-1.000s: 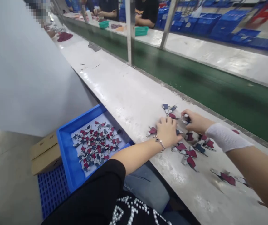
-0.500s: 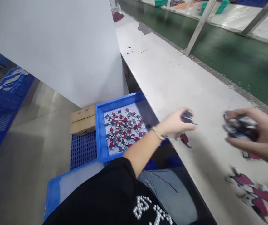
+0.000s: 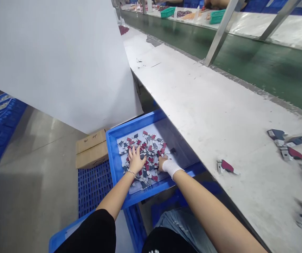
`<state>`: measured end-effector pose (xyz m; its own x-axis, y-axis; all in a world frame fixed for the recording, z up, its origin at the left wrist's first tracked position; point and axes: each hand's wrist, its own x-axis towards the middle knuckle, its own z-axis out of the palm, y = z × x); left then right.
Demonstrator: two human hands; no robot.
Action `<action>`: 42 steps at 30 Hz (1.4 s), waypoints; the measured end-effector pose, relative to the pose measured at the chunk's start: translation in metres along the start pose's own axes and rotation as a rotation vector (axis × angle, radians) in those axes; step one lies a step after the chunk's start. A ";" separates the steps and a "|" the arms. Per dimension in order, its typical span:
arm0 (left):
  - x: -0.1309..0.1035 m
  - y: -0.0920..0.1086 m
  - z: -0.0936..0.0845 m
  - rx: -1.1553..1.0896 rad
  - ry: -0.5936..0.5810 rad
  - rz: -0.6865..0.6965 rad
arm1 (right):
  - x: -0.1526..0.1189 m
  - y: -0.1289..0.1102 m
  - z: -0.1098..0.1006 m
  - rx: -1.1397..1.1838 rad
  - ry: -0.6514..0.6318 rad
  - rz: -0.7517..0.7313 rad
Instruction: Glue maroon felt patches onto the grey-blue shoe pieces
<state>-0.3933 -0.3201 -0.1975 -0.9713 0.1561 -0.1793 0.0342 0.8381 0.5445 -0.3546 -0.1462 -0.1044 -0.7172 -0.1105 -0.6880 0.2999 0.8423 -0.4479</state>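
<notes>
Many small pieces with dark red or dark grey flat parts and whitish or silvery ends lie heaped in a blue tray [image 3: 110, 151]; I cannot make out their kind. Over the left part of the heap is my left hand [image 3: 136, 161], palm down, fingers spread and touching the pieces, a thin bracelet at its wrist. My right hand [image 3: 162, 163] reaches into the tray's right part, with a white mesh band [image 3: 172, 168] around the wrist. Its fingers are mostly hidden, so whether it holds anything does not show.
On the white table [image 3: 193, 102] to the right lie a single red piece [image 3: 226, 166] and several more near the frame's edge. A cardboard box [image 3: 91, 149] stands left of the tray. A white panel [image 3: 82, 63] rises behind it. Beyond the table runs a green belt [image 3: 258, 66].
Both hands have moved left and down from over the table into the blue tray. Earlier, each held dark pieces; those cannot be told apart from the heap now. The view has shifted.
</notes>
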 end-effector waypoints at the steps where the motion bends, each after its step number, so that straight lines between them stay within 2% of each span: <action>1: 0.004 -0.001 0.006 0.045 -0.012 0.014 | 0.005 -0.001 0.000 -0.002 -0.003 0.004; 4: 0.024 0.004 0.015 0.155 -0.032 0.056 | 0.011 -0.007 -0.008 0.011 0.004 -0.004; 7: 0.029 0.019 0.016 0.204 -0.047 0.092 | -0.010 -0.008 -0.019 0.072 0.059 -0.059; 10: 0.017 0.033 0.009 0.198 -0.050 0.077 | -0.070 0.008 -0.026 0.162 0.153 -0.127; 12: 0.017 0.046 0.003 0.182 -0.004 0.049 | -0.128 0.029 -0.029 0.223 0.226 -0.156; 14: 0.023 0.073 -0.002 0.143 0.042 0.143 | -0.196 0.059 -0.035 0.262 0.297 -0.118; 15: 0.025 0.096 -0.004 0.092 0.087 0.304 | -0.233 0.078 -0.040 0.266 0.354 -0.056; 17: 0.023 0.161 -0.005 -0.018 0.054 0.695 | -0.304 0.123 -0.059 0.236 0.477 0.140; 19: 0.012 0.241 0.001 -0.023 -0.107 0.982 | -0.363 0.177 -0.088 0.201 0.551 0.345; 21: -0.003 0.321 0.019 0.023 -0.306 1.202 | -0.401 0.231 -0.119 0.161 0.572 0.531; 23: -0.017 0.390 0.044 0.147 -0.514 1.292 | -0.417 0.276 -0.141 0.129 0.562 0.693; 24: -0.022 0.417 0.058 0.175 -0.548 1.320 | -0.417 0.295 -0.147 0.119 0.555 0.753; 25: -0.026 0.438 0.071 0.200 -0.571 1.346 | -0.413 0.310 -0.148 0.111 0.547 0.793; 27: -0.030 0.466 0.094 0.239 -0.595 1.391 | -0.397 0.331 -0.141 0.107 0.530 0.827; 29: -0.034 0.474 0.108 0.277 -0.605 1.428 | -0.377 0.344 -0.126 0.114 0.512 0.810; 31: -0.038 0.468 0.110 0.309 -0.604 1.457 | -0.362 0.349 -0.109 0.130 0.492 0.743; 34: -0.045 0.443 0.095 0.355 -0.614 1.478 | -0.363 0.350 -0.088 0.160 0.458 0.564; 37: -0.057 0.410 0.071 0.401 -0.658 1.486 | -0.389 0.353 -0.067 0.176 0.431 0.462; 40: -0.081 0.380 0.059 0.444 -0.657 1.486 | -0.420 0.358 -0.034 0.178 0.382 0.584; 42: -0.104 0.368 0.062 0.465 -0.606 1.490 | -0.430 0.361 -0.010 0.179 0.329 0.703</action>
<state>-0.2647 0.0050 -0.0293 0.1935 0.9766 -0.0935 0.9501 -0.1627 0.2662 0.0559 0.2103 0.0357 -0.4630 0.6003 -0.6521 0.8277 0.5560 -0.0758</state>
